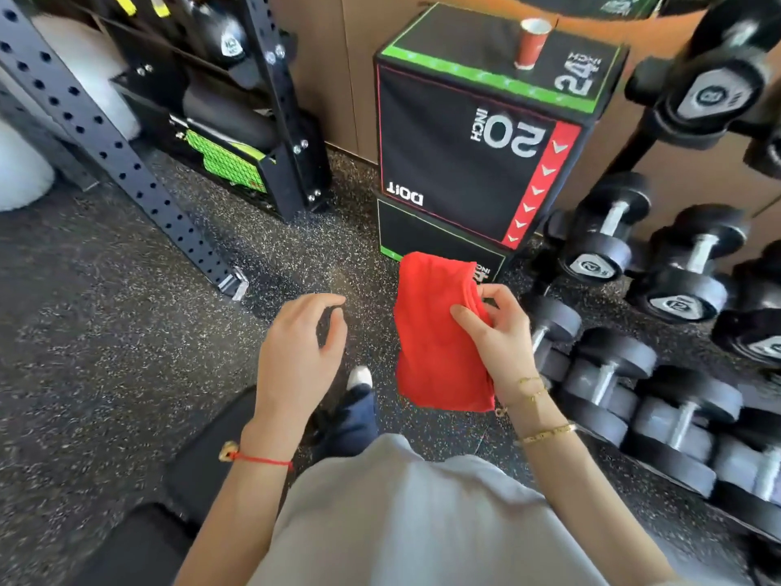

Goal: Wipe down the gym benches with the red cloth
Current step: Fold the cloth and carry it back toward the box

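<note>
Head view: the right hand [496,332] pinches the red cloth [437,332] at its upper right edge, thumb and fingers curled into the fabric. The cloth hangs free in the air, clear of the speckled floor [126,332], in front of the stacked plyo boxes [473,154]. The left hand [300,353] is beside it, apart, fingers loosely curled and holding nothing. A black padded bench [203,463] lies at lower left, untouched. Assessment: the cloth appears light, soft and limp; it will drape and bunch. Best gathered into a pad in the palm before pressing on the bench pad.
</note>
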Tool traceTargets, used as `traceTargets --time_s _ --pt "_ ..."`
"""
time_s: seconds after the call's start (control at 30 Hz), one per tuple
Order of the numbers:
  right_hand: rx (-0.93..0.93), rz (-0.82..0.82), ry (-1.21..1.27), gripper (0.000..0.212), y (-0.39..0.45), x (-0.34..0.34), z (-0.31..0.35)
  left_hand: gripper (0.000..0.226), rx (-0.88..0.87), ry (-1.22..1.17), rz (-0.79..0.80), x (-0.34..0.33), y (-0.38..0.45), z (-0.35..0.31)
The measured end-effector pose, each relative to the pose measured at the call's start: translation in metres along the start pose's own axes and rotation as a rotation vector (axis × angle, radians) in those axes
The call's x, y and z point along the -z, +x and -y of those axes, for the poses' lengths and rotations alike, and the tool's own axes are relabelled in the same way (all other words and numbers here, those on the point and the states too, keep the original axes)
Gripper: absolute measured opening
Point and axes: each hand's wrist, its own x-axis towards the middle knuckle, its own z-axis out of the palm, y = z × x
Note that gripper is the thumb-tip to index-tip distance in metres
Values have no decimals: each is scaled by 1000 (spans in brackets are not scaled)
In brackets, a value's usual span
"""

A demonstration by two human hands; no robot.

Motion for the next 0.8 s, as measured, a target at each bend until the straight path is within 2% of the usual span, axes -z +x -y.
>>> traceTargets --time_s 0.43,0.8 --pt "22 -131 51 20 196 -138 58 21 -152 12 94 -1 261 82" --pt "5 -271 4 19 305 -181 76 22 -256 -24 196 -29 397 108"
